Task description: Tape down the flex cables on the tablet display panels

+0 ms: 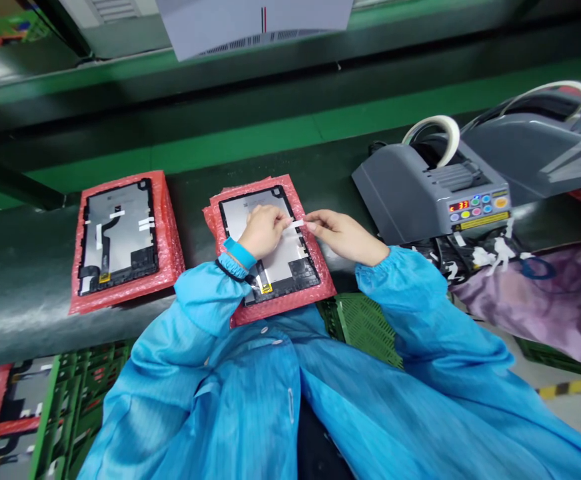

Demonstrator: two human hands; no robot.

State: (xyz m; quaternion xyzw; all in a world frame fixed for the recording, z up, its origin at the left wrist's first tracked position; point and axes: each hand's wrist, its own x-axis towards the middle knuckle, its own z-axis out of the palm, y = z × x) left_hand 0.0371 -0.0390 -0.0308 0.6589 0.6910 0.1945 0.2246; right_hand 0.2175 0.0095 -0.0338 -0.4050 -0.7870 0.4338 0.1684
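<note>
My left hand [264,231] is over the middle panel, its thumb and fingertip pinching one end of a short strip of white tape [297,223]. My right hand [346,236] comes in from the right, with thumb and forefinger closed on the strip's other end. Beneath them lies a tablet screen panel [275,270], grey-backed with a black frame and a yellow-tipped flex cable partly covered by my left wrist. It rests on pink bubble wrap [320,280]. To the left, a second screen panel [120,233] with several white tape pieces sits on a bubble-wrap stack [168,267].
A grey tape dispenser [400,193] with a lit display stands on the right, beside another dispenser [530,147]. Tape scraps [490,257] cling to cables below it. A co-worker's purple sleeve [545,300] is at far right. Green crates [80,400] sit below the bench.
</note>
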